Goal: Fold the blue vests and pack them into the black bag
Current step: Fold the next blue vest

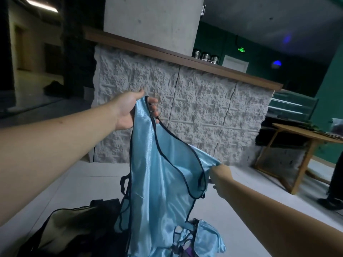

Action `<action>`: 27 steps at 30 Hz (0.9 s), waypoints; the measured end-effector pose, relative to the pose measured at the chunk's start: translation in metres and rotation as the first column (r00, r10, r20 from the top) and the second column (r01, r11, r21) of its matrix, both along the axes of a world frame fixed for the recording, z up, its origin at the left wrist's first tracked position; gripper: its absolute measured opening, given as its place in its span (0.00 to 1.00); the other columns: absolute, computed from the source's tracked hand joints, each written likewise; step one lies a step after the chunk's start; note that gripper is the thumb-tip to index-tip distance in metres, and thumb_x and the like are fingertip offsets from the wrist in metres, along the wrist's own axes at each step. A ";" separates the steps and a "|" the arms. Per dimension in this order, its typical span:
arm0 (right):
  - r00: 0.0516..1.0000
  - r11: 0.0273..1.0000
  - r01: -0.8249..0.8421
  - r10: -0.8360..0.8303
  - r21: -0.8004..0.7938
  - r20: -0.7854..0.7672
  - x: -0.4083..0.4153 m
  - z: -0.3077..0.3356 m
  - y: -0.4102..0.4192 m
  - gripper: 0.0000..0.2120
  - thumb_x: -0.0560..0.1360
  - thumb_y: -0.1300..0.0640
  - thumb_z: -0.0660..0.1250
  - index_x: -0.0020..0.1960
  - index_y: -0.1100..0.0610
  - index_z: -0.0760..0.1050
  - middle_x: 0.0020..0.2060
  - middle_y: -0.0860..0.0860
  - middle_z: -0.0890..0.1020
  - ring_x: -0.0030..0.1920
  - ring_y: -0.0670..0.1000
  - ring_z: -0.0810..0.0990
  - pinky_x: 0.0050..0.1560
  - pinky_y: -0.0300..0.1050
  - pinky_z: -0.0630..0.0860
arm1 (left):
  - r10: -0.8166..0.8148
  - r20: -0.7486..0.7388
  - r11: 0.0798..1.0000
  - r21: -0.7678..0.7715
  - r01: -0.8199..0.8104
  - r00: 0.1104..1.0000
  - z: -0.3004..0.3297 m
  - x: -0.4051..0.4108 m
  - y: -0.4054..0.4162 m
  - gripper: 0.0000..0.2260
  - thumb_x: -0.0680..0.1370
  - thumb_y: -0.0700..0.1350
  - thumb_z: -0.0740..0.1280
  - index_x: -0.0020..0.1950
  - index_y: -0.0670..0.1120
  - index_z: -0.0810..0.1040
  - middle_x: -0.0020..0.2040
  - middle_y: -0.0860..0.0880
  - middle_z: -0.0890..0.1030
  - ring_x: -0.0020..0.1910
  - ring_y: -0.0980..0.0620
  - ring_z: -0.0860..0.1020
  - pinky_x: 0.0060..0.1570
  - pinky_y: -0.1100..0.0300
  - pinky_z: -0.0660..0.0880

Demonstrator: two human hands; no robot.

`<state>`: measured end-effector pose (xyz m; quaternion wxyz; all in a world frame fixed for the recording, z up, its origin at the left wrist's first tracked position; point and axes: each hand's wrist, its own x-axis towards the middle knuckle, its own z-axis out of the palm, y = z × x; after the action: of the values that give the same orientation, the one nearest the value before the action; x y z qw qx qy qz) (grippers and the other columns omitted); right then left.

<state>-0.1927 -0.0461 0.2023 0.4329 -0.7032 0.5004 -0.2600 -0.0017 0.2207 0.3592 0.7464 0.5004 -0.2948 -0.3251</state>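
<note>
A shiny light-blue vest [163,182] with dark trim hangs in the air in front of me. My left hand [130,110] grips its upper strap, fingers curled round the fabric. My right hand [218,172] is lower and to the right, mostly hidden inside the vest's other shoulder, holding it from within. The black bag [70,229] lies open on the floor at the lower left, showing a pale lining. More blue vests [207,238] lie crumpled on the floor below the hanging one.
A rough white stone counter [194,108] with a wooden top stands straight ahead. A wooden table [300,145] is at the right, with a person's dark shoe [330,203] beside it. Pale floor tiles [92,182] surround the bag.
</note>
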 end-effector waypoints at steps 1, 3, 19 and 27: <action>0.997 0.999 0.007 -0.010 0.036 0.075 0.002 -0.003 -0.011 0.14 0.73 0.65 0.55 0.54 0.61 0.75 0.49 0.58 0.82 0.47 0.60 0.83 0.40 0.50 0.78 | 0.001 0.002 1.000 0.007 -0.001 1.000 0.000 0.002 0.001 0.23 0.86 0.57 0.57 0.54 0.40 0.82 0.40 0.45 0.81 0.41 0.46 0.83 0.64 0.41 0.77; 0.983 0.995 -0.035 0.017 0.098 0.183 0.001 -0.004 -0.023 0.22 0.70 0.63 0.51 0.60 0.60 0.73 0.52 0.64 0.83 0.48 0.65 0.85 0.42 0.60 0.85 | 0.004 0.007 1.000 0.022 -0.004 1.000 -0.001 0.004 0.002 0.23 0.85 0.58 0.57 0.54 0.40 0.82 0.40 0.44 0.81 0.40 0.45 0.83 0.59 0.41 0.80; 0.742 0.796 -0.559 0.354 0.233 0.569 -0.045 0.092 -0.014 0.32 0.77 0.74 0.55 0.75 0.49 0.72 0.61 0.64 0.78 0.46 0.62 0.82 0.45 0.55 0.81 | 0.225 0.197 0.885 0.369 -0.284 0.954 -0.031 0.052 0.024 0.25 0.86 0.57 0.59 0.48 0.37 0.82 0.33 0.44 0.81 0.31 0.47 0.78 0.39 0.53 0.79; 0.678 0.646 -0.728 0.628 0.229 0.382 -0.060 0.102 -0.022 0.55 0.61 0.84 0.62 0.77 0.40 0.67 0.70 0.64 0.76 0.66 0.69 0.78 0.61 0.56 0.80 | 0.283 0.371 0.801 0.416 -0.430 0.885 -0.040 0.068 0.037 0.24 0.78 0.55 0.74 0.58 0.34 0.79 0.43 0.37 0.85 0.31 0.44 0.84 0.29 0.54 0.80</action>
<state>-0.2524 -0.0686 0.3042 0.6841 -0.7050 0.1725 -0.0724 0.0659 0.2582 0.3189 0.5926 0.7605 -0.2090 -0.1637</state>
